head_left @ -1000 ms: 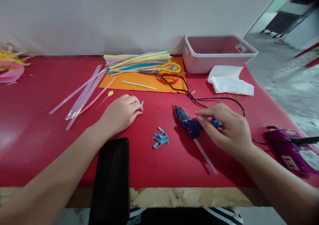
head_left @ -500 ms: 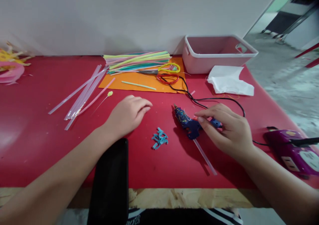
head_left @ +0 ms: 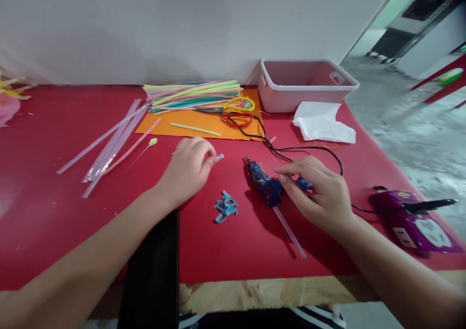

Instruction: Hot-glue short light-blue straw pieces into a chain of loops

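My left hand (head_left: 189, 166) is closed in a pinch, and a small blue piece of pipe cleaner (head_left: 221, 156) pokes out past its fingertips. In front of it lies a little heap of curled turquoise pipe cleaner pieces (head_left: 226, 206). My right hand (head_left: 320, 188) has thumb and fingers drawn together over a dark blue glue gun (head_left: 267, 186); a tiny reddish bit shows by the fingertips, too small to name. From the gun's back sticks a clear glue stick (head_left: 289, 232). A black phone-like slab (head_left: 153, 266) lies partly under my left forearm.
A bundle of pipe cleaners (head_left: 196, 93) and scissors (head_left: 214, 109) lie on an orange sheet (head_left: 156, 128). Glue sticks (head_left: 112, 144) are at left. A pink basket (head_left: 306, 98), white paper (head_left: 324, 121) and a purple power strip (head_left: 415, 222) with a black cord stand at right.
The view has shifted slightly to the right. A blue piece now shows at my left fingertips, where none was visible before. My right hand stays by the glue gun.
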The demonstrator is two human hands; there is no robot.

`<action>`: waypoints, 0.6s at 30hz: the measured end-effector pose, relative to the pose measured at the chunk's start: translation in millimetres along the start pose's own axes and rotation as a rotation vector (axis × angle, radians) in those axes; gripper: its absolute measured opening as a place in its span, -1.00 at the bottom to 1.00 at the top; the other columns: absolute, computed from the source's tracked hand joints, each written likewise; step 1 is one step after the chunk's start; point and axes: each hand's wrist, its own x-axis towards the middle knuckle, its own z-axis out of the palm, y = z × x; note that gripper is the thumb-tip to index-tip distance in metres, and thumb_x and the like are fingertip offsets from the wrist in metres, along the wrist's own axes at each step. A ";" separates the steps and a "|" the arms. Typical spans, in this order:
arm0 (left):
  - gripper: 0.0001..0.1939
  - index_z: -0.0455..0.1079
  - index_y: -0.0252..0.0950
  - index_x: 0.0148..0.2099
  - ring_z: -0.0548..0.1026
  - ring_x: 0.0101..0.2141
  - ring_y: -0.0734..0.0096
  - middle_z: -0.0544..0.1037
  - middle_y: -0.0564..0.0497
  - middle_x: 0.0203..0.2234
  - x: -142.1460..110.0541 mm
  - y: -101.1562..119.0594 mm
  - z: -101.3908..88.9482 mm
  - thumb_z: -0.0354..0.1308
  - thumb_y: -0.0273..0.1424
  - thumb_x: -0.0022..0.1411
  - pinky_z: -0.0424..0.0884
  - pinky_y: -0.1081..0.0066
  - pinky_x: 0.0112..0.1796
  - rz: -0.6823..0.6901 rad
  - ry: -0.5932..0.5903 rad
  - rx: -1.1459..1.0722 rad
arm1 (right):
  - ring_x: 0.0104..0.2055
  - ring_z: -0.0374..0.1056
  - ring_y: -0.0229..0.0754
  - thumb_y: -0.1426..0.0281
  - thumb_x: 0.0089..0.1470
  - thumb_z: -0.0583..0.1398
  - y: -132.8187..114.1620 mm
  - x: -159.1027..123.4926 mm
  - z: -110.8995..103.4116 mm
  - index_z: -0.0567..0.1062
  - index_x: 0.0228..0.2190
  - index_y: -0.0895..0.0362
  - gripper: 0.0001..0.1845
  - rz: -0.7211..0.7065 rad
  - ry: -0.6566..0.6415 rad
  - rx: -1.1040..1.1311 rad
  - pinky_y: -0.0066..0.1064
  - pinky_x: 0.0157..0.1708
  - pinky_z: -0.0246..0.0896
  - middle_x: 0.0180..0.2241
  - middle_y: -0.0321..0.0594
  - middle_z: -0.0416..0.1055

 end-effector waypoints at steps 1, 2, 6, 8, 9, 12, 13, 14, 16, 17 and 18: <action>-0.88 0.37 -0.28 -0.22 0.46 -0.27 0.29 0.52 0.00 -0.35 -4.0 11.1 -2.1 0.09 -0.37 0.40 0.37 0.29 -0.17 0.024 -0.030 -0.160 | -0.34 0.42 -0.22 0.51 0.17 0.21 -1.8 0.0 0.9 0.52 -0.24 0.07 -0.87 -0.004 0.003 0.007 -0.32 -0.31 0.32 -0.39 -0.26 0.53; -0.88 0.34 -0.27 -0.22 0.45 -0.35 0.37 0.50 0.05 -0.41 -9.0 22.3 -3.0 0.08 -0.37 0.41 0.36 0.37 -0.26 0.050 -0.038 -0.291 | -0.35 0.41 -0.22 0.50 0.18 0.22 -4.1 -0.1 2.0 0.52 -0.23 0.08 -0.87 -0.014 0.006 0.016 -0.31 -0.30 0.32 -0.39 -0.25 0.53; -0.85 0.33 -0.27 -0.25 0.43 -0.38 0.44 0.49 0.08 -0.43 -28.9 52.4 7.1 0.05 -0.39 0.44 0.30 0.45 -0.32 0.184 -0.106 -0.453 | -0.32 0.41 -0.20 0.40 0.14 0.29 -14.7 -1.4 8.6 0.50 -0.22 0.10 -0.87 -0.109 -0.029 0.076 -0.26 -0.20 0.33 -0.36 -0.24 0.54; -0.86 0.34 -0.28 -0.23 0.42 -0.36 0.41 0.50 0.05 -0.40 -34.1 55.1 15.8 0.05 -0.40 0.44 0.30 0.43 -0.30 0.187 -0.048 -0.452 | -0.31 0.41 -0.23 0.44 0.16 0.27 -18.3 -2.0 11.8 0.49 -0.29 0.10 -0.96 -0.136 -0.032 0.093 -0.29 -0.20 0.32 -0.38 -0.26 0.54; -0.85 0.34 -0.29 -0.23 0.42 -0.36 0.39 0.49 0.03 -0.41 -35.3 54.2 19.6 0.04 -0.39 0.44 0.30 0.42 -0.30 0.197 -0.034 -0.438 | -0.30 0.40 -0.23 0.45 0.16 0.26 -19.5 -2.1 13.2 0.49 -0.31 0.11 -0.97 -0.137 -0.036 0.103 -0.30 -0.20 0.31 -0.38 -0.27 0.54; -0.84 0.35 -0.30 -0.25 0.40 -0.37 0.36 0.50 0.01 -0.42 -35.9 49.7 26.0 0.03 -0.41 0.43 0.29 0.39 -0.31 0.255 -0.015 -0.376 | -0.30 0.40 -0.24 0.44 0.16 0.26 -21.7 -1.6 16.1 0.48 -0.30 0.11 -0.97 -0.123 -0.051 0.133 -0.32 -0.20 0.30 -0.38 -0.27 0.53; -0.84 0.35 -0.30 -0.26 0.40 -0.37 0.35 0.50 0.00 -0.42 -35.7 48.7 26.7 0.03 -0.42 0.42 0.28 0.38 -0.32 0.269 -0.012 -0.364 | -0.30 0.39 -0.24 0.44 0.17 0.25 -22.2 -1.3 16.8 0.48 -0.31 0.11 -0.98 -0.119 -0.057 0.141 -0.32 -0.20 0.30 -0.38 -0.27 0.52; -0.84 0.36 -0.30 -0.26 0.39 -0.37 0.34 0.51 -0.01 -0.42 -35.3 48.3 27.0 0.04 -0.42 0.41 0.28 0.36 -0.32 0.273 -0.007 -0.353 | -0.30 0.39 -0.25 0.46 0.18 0.24 -22.7 -1.0 17.4 0.47 -0.32 0.11 -0.98 -0.113 -0.059 0.144 -0.32 -0.21 0.30 -0.39 -0.27 0.52; -0.84 0.37 -0.31 -0.26 0.39 -0.36 0.30 0.52 -0.03 -0.42 -34.4 48.8 27.2 0.03 -0.42 0.41 0.27 0.34 -0.31 0.272 0.010 -0.332 | -0.32 0.37 -0.25 0.48 0.19 0.21 -23.6 -0.6 18.7 0.45 -0.35 0.10 -0.93 -0.097 -0.049 0.140 -0.33 -0.23 0.30 -0.41 -0.29 0.50; -0.84 0.38 -0.32 -0.24 0.39 -0.35 0.29 0.53 -0.04 -0.40 -33.9 49.3 27.2 0.04 -0.40 0.41 0.27 0.32 -0.30 0.267 0.018 -0.317 | -0.32 0.36 -0.25 0.48 0.20 0.20 -23.8 -0.5 19.4 0.44 -0.36 0.09 -0.92 -0.089 -0.034 0.133 -0.33 -0.24 0.30 -0.43 -0.29 0.49; -0.83 0.39 -0.32 -0.22 0.39 -0.36 0.27 0.54 -0.05 -0.39 -33.4 49.9 27.3 0.05 -0.36 0.41 0.26 0.30 -0.30 0.266 0.026 -0.306 | -0.33 0.36 -0.24 0.48 0.20 0.20 -23.9 -0.2 20.0 0.43 -0.37 0.09 -0.91 -0.082 -0.014 0.123 -0.34 -0.25 0.30 -0.43 -0.30 0.48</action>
